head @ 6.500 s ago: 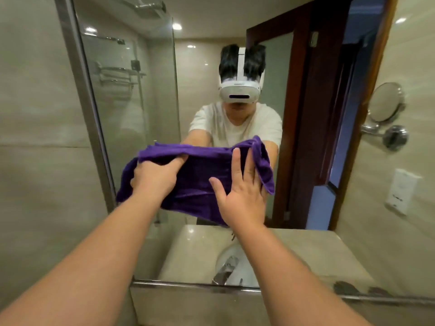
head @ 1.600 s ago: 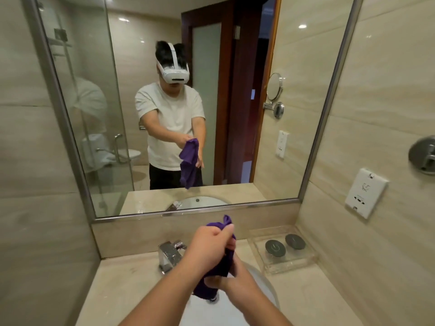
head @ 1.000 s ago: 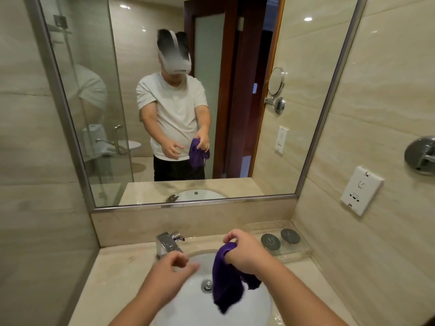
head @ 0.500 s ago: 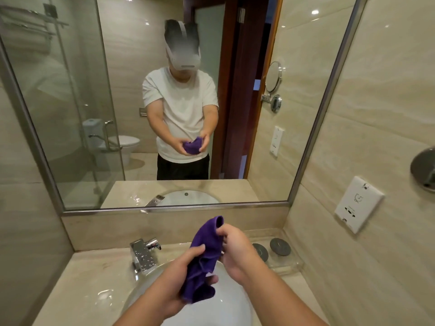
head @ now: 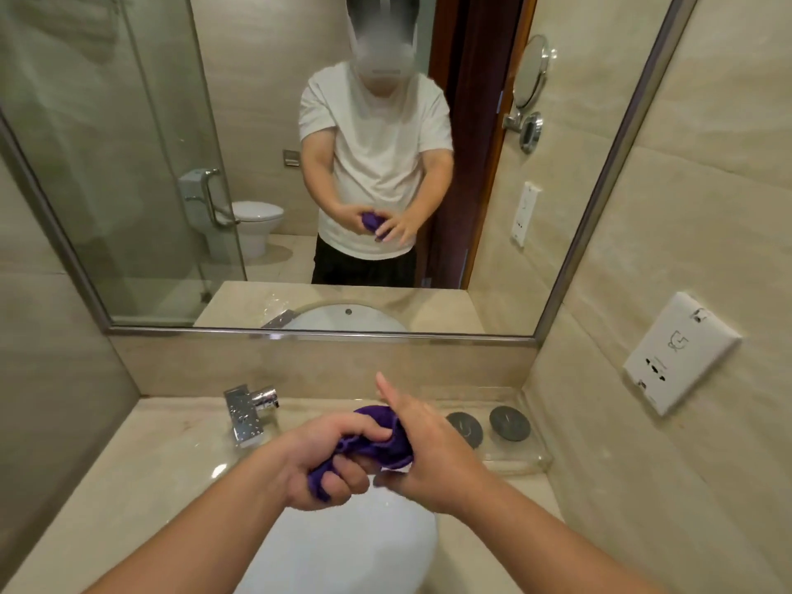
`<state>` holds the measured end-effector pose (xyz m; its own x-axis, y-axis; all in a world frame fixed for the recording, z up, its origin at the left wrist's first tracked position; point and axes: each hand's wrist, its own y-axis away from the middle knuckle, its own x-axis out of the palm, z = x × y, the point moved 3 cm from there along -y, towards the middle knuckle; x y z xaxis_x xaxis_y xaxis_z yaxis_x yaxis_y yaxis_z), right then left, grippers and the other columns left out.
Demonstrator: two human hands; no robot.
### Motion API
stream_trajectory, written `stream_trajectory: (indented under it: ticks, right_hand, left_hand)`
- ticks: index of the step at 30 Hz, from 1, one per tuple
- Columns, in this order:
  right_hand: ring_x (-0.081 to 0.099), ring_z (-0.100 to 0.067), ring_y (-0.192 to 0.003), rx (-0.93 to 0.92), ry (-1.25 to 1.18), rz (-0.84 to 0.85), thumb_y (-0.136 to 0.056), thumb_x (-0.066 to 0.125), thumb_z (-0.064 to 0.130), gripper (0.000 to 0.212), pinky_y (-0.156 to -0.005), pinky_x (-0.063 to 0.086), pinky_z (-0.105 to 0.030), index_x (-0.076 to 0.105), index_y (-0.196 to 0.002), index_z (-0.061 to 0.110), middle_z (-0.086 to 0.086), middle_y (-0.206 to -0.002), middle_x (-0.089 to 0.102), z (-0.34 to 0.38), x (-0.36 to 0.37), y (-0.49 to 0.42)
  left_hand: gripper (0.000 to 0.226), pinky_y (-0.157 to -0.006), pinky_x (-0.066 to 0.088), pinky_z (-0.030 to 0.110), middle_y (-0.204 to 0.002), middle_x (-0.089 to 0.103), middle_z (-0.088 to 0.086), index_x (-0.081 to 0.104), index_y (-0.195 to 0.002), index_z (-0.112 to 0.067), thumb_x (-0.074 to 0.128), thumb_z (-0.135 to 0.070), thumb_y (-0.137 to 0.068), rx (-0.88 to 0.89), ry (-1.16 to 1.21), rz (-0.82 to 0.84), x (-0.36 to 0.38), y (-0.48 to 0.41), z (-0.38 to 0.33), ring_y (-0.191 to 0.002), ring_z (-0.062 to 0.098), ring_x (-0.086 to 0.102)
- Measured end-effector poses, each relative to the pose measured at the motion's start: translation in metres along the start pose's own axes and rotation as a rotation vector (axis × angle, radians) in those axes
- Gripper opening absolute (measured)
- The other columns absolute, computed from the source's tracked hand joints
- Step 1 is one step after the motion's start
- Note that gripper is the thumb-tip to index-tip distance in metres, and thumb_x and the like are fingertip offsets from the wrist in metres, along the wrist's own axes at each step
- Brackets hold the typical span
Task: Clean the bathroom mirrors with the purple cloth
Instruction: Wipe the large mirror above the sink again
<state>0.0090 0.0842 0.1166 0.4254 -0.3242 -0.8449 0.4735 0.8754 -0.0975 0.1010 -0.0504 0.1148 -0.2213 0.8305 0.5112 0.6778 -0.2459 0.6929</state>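
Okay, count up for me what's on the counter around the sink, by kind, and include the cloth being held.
Purple cloth: 1
Tap: 1
Clear tray: 1
Dark round discs: 2
Total: 5

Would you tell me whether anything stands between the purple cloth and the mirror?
Nothing visible does: the cloth, gripped in the left hand over the sink, has open air to the mirror; the tap stands aside.

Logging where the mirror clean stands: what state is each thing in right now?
purple cloth: bunched up, held over the sink
left hand: grips the cloth
right hand: open, thumb up, beside the cloth
faucet: no water seen running
mirror: cloth not on it
wall socket: nothing plugged in
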Motion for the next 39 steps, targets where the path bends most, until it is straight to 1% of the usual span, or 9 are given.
stream_trajectory:
  ticks: [4,9,12,16,21,24,27,31,39]
  right_hand:
    - [0.063,-0.018,-0.079,0.168,0.031,0.177,-0.072,0.063,0.04,0.009,-0.066,0.05,-0.031,0.059,-0.08,0.042,0.013,-0.077,0.064,-0.006,0.006,-0.019]
    - [0.036,-0.017,-0.042,0.538,-0.182,0.751,-0.058,0.067,0.021,0.015,-0.044,0.027,-0.021,0.054,-0.063,0.017,0.003,-0.051,0.05,-0.016,0.028,-0.04]
    - [0.022,-0.013,-0.042,0.677,-0.474,0.861,-0.063,0.062,0.014,0.017,-0.043,0.015,-0.02,0.047,-0.07,0.018,0.003,-0.05,0.04,-0.028,0.04,-0.044]
    - [0.024,-0.014,-0.048,0.731,-0.567,0.834,-0.066,0.062,0.011,0.021,-0.045,0.017,-0.022,0.047,-0.08,0.017,0.001,-0.058,0.044,-0.033,0.066,-0.042]
    - [0.042,-0.017,-0.055,0.721,-0.54,0.649,-0.066,0.072,0.013,0.071,-0.046,0.031,-0.025,0.045,-0.13,0.028,-0.002,-0.078,0.058,-0.013,0.073,-0.046]
    - [0.059,-0.008,-0.092,0.321,-0.495,0.289,-0.062,0.072,0.02,0.106,-0.07,0.048,-0.017,0.019,-0.148,0.052,0.005,-0.131,0.047,0.001,0.065,-0.05]
    - [0.042,-0.011,-0.125,-0.223,0.138,0.145,-0.068,0.068,0.017,0.108,-0.102,0.036,-0.025,0.01,-0.155,0.043,0.009,-0.159,0.023,0.011,0.07,-0.041]
    - [0.063,-0.024,-0.101,-0.447,0.389,-0.002,-0.066,0.082,0.027,0.078,-0.088,0.046,-0.038,0.054,-0.138,0.018,0.001,-0.119,0.066,0.012,0.079,-0.054]
    - [0.06,-0.017,-0.062,0.183,0.347,0.725,-0.07,0.07,0.027,0.014,-0.053,0.047,-0.028,0.057,-0.076,0.025,0.004,-0.074,0.063,0.014,0.098,-0.106]
  left_hand:
    - [0.041,-0.037,0.023,0.019,-0.061,0.04,-0.004,0.06,-0.078,-0.019,0.089,-0.042,-0.059,-0.069,-0.717,-0.197,-0.015,0.004,0.003,-0.045,0.011,0.03]
    - [0.016,-0.047,0.037,0.023,-0.069,0.063,-0.004,0.058,-0.078,-0.021,0.068,-0.032,-0.073,0.238,-1.535,-0.757,-0.022,-0.016,0.002,-0.06,0.017,0.061]
    - [0.015,-0.052,0.039,0.025,-0.08,0.063,-0.008,0.056,-0.085,-0.034,0.061,-0.023,-0.076,0.48,-1.472,-0.849,-0.033,-0.024,0.008,-0.074,0.019,0.063]
    - [0.086,-0.072,0.049,0.035,-0.119,0.055,-0.008,0.01,-0.155,-0.044,0.057,-0.022,-0.087,0.513,-1.558,-0.801,-0.052,-0.035,0.027,-0.092,0.024,0.062]
    - [0.013,-0.053,0.041,0.028,-0.081,0.064,-0.007,0.056,-0.091,-0.03,0.054,-0.026,-0.078,0.408,-1.362,-0.783,-0.07,-0.033,0.034,-0.076,0.023,0.063]
    - [0.022,-0.043,0.036,0.021,-0.067,0.068,-0.005,0.061,-0.087,-0.017,0.054,-0.022,-0.066,0.238,-0.767,-0.677,-0.085,-0.028,0.027,-0.051,0.019,0.054]
    - [0.023,-0.037,0.022,0.016,-0.068,0.063,-0.001,0.058,-0.089,-0.013,0.05,-0.01,-0.069,-0.023,-0.31,-0.235,-0.09,-0.023,0.029,-0.038,0.009,0.033]
    - [0.014,-0.032,0.021,0.015,-0.07,0.057,0.0,0.058,-0.086,-0.018,0.063,-0.021,-0.073,-0.115,-0.288,0.17,-0.087,-0.015,0.025,-0.034,0.005,0.033]
    - [0.065,-0.052,0.04,0.024,-0.084,0.062,-0.016,0.055,-0.103,-0.035,0.077,-0.071,-0.052,0.104,-1.401,-0.662,-0.11,-0.024,-0.002,-0.064,0.006,0.058]
